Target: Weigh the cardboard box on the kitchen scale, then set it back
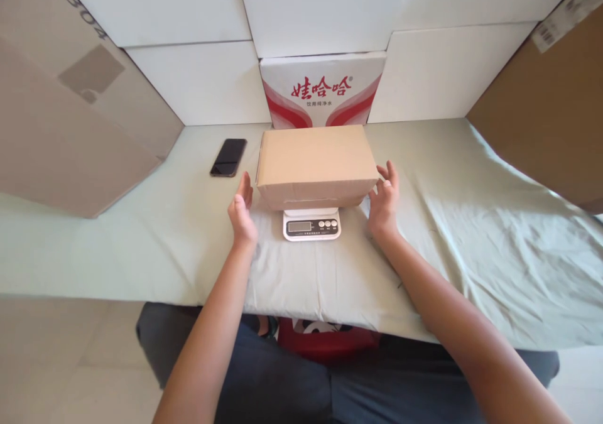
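Observation:
A brown cardboard box (318,157) rests on top of a white digital kitchen scale (311,235), hiding the weighing plate. The scale's small display and its buttons show at the front, and I can make out no digits. Just off the box's left end, my left hand (243,213) is open with a narrow gap to the cardboard. At the right end, my right hand (385,201) has its fingers spread close beside the box's corner; whether a fingertip touches it I cannot tell.
A dark smartphone (228,157) lies left of the box on the pale green cloth (188,235). Behind stands a white and red printed carton (323,91) among white panels. Large cardboard sheets or boxes flank the left (70,116) and right (556,110).

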`<action>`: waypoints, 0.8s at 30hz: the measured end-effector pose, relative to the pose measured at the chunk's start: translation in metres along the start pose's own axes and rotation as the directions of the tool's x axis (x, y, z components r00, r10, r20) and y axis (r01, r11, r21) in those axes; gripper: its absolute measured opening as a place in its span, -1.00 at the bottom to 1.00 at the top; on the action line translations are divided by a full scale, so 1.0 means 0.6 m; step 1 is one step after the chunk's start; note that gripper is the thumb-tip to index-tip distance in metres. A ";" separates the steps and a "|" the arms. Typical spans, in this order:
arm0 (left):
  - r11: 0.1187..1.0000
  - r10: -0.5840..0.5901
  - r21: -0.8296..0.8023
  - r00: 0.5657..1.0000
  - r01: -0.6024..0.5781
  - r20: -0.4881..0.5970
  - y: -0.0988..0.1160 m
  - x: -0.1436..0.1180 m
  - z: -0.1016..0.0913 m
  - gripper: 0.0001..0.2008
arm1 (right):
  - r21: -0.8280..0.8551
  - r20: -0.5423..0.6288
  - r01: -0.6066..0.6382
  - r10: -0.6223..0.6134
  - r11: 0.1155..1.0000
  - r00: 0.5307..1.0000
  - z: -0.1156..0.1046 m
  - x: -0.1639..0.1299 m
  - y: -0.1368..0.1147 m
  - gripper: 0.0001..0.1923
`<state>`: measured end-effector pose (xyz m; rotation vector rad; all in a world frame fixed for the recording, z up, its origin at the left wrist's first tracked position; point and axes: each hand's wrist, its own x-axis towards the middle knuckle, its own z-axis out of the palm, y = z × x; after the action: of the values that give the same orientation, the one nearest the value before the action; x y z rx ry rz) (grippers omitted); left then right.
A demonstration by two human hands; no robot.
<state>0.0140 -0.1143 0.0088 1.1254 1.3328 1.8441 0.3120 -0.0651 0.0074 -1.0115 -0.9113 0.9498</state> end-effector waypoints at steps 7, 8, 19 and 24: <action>0.999 0.014 -0.046 1.000 -0.014 0.003 -0.006 0.002 -0.002 -0.10 | 0.008 0.013 -0.002 0.002 1.000 1.000 -0.002 0.003 -0.001 -0.17; 0.998 0.021 -0.051 1.000 -0.021 0.007 -0.006 0.002 -0.002 -0.11 | 0.015 0.012 -0.005 0.004 1.000 1.000 -0.001 0.003 0.000 -0.18; 0.996 0.043 -0.085 0.999 -0.042 0.012 -0.015 0.004 -0.004 -0.18 | 0.023 0.031 -0.001 0.001 1.000 1.000 -0.004 0.006 0.006 -0.23; 0.996 0.052 -0.079 0.999 -0.050 0.015 -0.020 0.006 -0.004 -0.17 | 0.036 0.020 -0.014 0.013 0.999 1.000 0.000 0.006 0.003 -0.20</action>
<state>0.0101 -0.1087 -0.0018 1.1410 1.2212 1.9025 0.3130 -0.0612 0.0060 -0.9800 -0.9011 0.9858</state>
